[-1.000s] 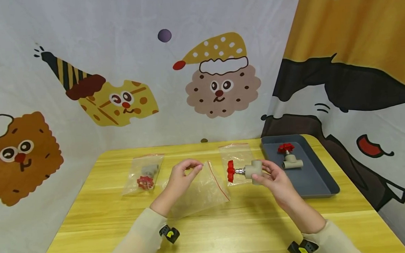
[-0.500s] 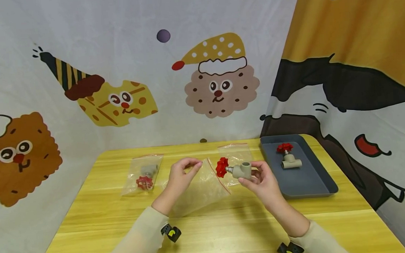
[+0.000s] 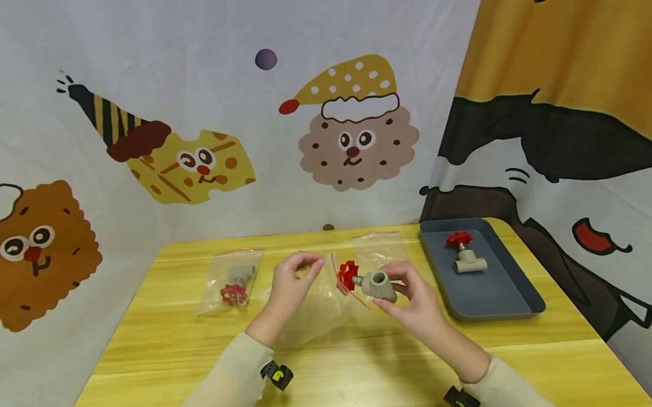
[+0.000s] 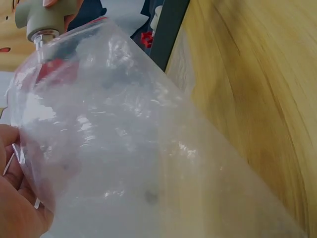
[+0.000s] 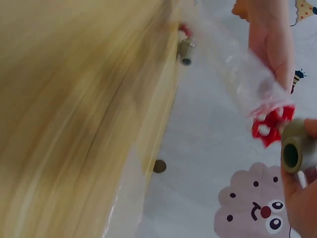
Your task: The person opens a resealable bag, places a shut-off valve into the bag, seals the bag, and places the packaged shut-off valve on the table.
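My left hand (image 3: 293, 286) pinches the edge of a clear zip bag (image 3: 315, 311) near its red-lined mouth. Between the thumb and fingers of my right hand (image 3: 414, 297) is a valve (image 3: 379, 287) with a beige tee-shaped body and a red handwheel (image 3: 347, 276). The handwheel points left, right at the bag's mouth. In the left wrist view, the red wheel shows through the clear plastic (image 4: 109, 114), while the beige body (image 4: 47, 17) stays outside it. The right wrist view shows the wheel (image 5: 273, 124) at the bag's opening and one open pipe end of the body.
A similar valve (image 3: 467, 260) lies in a grey tray (image 3: 511, 307) at the right. Another bagged valve (image 3: 236, 285) lies at the left of the wooden table (image 3: 368, 379). A flat clear bag (image 3: 380, 245) lies behind my hands, before a printed cloth (image 3: 208, 68).
My right hand has moved left with the valve, bringing the red handwheel to the bag's mouth. The valve has turned so an open pipe end faces up. My left hand has barely moved.
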{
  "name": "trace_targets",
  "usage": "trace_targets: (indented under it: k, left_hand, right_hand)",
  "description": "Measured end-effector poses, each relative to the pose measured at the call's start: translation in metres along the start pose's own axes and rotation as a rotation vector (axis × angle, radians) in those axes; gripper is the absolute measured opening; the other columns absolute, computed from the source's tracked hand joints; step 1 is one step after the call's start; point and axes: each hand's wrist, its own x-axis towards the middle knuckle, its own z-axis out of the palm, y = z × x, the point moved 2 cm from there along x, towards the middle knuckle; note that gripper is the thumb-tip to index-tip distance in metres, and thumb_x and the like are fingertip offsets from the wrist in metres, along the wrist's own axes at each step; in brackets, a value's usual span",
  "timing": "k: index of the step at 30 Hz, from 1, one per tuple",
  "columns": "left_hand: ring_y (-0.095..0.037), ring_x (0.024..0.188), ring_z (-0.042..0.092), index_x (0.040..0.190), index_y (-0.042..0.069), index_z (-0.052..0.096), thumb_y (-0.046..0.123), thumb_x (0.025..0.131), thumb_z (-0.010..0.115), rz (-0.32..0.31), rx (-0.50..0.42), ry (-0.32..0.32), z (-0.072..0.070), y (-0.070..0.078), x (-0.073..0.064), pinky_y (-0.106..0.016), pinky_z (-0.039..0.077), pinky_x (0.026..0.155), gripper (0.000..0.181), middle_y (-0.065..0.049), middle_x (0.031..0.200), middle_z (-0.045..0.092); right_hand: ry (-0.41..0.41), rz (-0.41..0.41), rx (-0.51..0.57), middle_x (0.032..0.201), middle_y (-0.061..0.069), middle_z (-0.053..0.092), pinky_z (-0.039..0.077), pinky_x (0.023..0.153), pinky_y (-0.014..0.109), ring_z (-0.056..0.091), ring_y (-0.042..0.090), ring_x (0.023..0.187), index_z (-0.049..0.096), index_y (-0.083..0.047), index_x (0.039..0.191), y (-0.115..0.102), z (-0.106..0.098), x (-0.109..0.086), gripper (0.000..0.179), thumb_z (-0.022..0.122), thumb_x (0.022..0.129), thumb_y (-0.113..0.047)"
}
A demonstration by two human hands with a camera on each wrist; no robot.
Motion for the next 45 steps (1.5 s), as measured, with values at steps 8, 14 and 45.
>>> trace_targets:
  k: [8, 14, 45]
  left_hand:
    - [-0.013, 0.092, 0.063, 0.095, 0.013, 0.070, 0.025, 0.088, 0.067, -0.024, -0.015, -0.046, 0.000, 0.001, -0.001, -0.034, 0.052, 0.089, 0.014, 0.001, 0.096, 0.070]
    - [-0.014, 0.091, 0.063, 0.094, 0.015, 0.070, 0.026, 0.088, 0.067, -0.002, -0.026, -0.078, 0.002, 0.001, -0.003, -0.042, 0.052, 0.086, 0.013, 0.001, 0.093, 0.069]
    - [-0.013, 0.084, 0.064, 0.091, 0.014, 0.071, 0.024, 0.088, 0.067, 0.126, -0.008, -0.075, 0.013, 0.016, -0.005, -0.047, 0.054, 0.078, 0.010, 0.001, 0.087, 0.069]
  right_hand:
    - [-0.173, -0.148, -0.021, 0.115, 0.015, 0.056, 0.047, 0.095, 0.020, 0.054, 0.008, 0.112, 0.052, 0.001, 0.115, 0.002, -0.002, 0.000, 0.048, 0.075, 0.074, 0.009]
    - [-0.161, 0.040, -0.069, 0.115, 0.011, 0.061, 0.053, 0.088, 0.027, 0.058, 0.011, 0.104, 0.054, -0.004, 0.119, 0.002, -0.003, 0.004, 0.047, 0.075, 0.078, 0.000]
    - [-0.082, 0.590, 0.103, 0.121, 0.013, 0.058, 0.055, 0.069, 0.031, 0.066, 0.023, 0.094, 0.057, -0.006, 0.116, -0.007, 0.030, 0.021, 0.041, 0.074, 0.078, -0.001]
